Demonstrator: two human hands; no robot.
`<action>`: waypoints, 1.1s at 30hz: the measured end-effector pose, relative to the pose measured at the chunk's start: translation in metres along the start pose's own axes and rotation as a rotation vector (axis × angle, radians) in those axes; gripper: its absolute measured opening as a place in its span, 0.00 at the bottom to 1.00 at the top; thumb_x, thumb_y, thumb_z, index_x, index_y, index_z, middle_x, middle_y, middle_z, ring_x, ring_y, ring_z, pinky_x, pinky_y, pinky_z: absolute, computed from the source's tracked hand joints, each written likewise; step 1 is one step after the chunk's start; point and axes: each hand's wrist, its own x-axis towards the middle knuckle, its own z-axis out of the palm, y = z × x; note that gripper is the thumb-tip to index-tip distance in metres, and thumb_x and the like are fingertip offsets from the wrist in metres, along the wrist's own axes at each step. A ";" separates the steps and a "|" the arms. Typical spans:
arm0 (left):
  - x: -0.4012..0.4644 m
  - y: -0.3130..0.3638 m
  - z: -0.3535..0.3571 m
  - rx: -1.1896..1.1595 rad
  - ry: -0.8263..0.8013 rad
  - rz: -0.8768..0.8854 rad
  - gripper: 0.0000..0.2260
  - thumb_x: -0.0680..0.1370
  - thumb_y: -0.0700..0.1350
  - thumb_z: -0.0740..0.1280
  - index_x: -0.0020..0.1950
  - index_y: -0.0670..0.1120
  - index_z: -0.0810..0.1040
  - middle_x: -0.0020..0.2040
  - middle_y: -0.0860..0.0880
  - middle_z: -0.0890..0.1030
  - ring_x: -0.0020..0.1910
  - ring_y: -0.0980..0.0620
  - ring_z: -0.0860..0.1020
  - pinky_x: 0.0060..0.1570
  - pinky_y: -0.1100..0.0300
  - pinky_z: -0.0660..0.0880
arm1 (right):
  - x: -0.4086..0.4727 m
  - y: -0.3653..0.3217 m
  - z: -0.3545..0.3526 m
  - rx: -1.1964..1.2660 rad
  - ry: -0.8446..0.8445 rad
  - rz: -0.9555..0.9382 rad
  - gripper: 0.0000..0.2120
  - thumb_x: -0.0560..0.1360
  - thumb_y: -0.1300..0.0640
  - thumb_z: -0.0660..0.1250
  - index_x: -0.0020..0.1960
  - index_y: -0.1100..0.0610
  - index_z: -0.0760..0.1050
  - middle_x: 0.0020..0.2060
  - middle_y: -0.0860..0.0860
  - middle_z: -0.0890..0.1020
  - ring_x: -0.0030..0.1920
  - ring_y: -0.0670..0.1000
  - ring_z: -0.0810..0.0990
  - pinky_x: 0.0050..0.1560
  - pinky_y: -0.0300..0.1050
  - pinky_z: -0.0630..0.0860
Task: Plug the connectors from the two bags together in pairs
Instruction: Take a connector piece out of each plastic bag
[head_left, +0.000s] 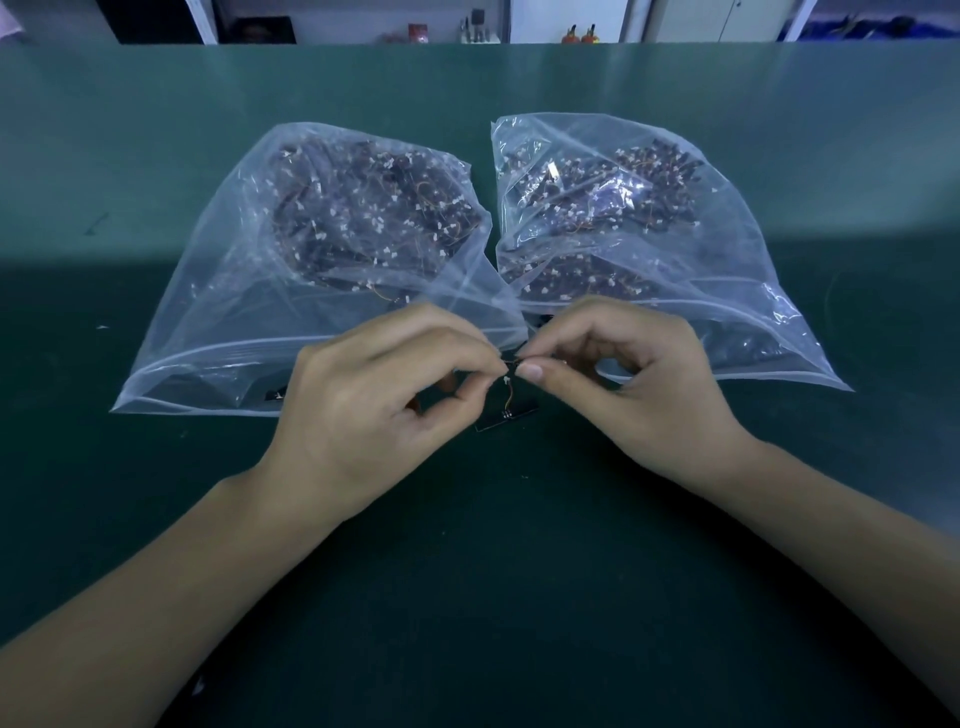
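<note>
Two clear plastic bags lie side by side on the green mat, the left bag (291, 249) and the right bag (649, 228), each full of small dark parts with white connectors and thin wires. In front of their open mouths my left hand (374, 395) and my right hand (623, 384) meet fingertip to fingertip. Each pinches a tiny connector (508, 364) between thumb and forefinger. A short orange wire (508, 397) hangs from the pinch down to a small black piece (506, 415) just above the mat. The connector ends are mostly hidden by my fingertips.
The green work mat (156, 493) spreads wide on all sides of the bags. Its far edge (467, 47) meets a shelf area with small bottles and boxes. A small black part (274, 394) lies inside the left bag's mouth.
</note>
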 end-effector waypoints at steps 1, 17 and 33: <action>0.000 0.000 0.000 -0.006 -0.005 -0.004 0.03 0.82 0.39 0.75 0.52 0.42 0.88 0.51 0.51 0.86 0.40 0.55 0.83 0.37 0.59 0.80 | 0.000 0.001 -0.001 -0.017 0.003 0.001 0.05 0.79 0.57 0.75 0.50 0.58 0.85 0.42 0.48 0.84 0.39 0.53 0.81 0.40 0.49 0.77; -0.002 0.003 0.000 0.081 -0.069 -0.043 0.12 0.85 0.46 0.70 0.44 0.47 0.87 0.41 0.55 0.83 0.35 0.54 0.80 0.27 0.53 0.76 | 0.009 0.021 -0.023 -0.493 0.084 -0.042 0.04 0.81 0.63 0.72 0.55 0.59 0.83 0.48 0.48 0.84 0.49 0.46 0.82 0.51 0.51 0.81; -0.002 0.000 -0.002 0.247 -0.385 0.049 0.03 0.81 0.49 0.76 0.54 0.53 0.88 0.44 0.58 0.87 0.42 0.52 0.87 0.28 0.52 0.79 | 0.009 0.014 -0.026 -0.881 -0.043 0.163 0.11 0.76 0.65 0.70 0.56 0.55 0.77 0.50 0.49 0.82 0.56 0.57 0.77 0.63 0.53 0.70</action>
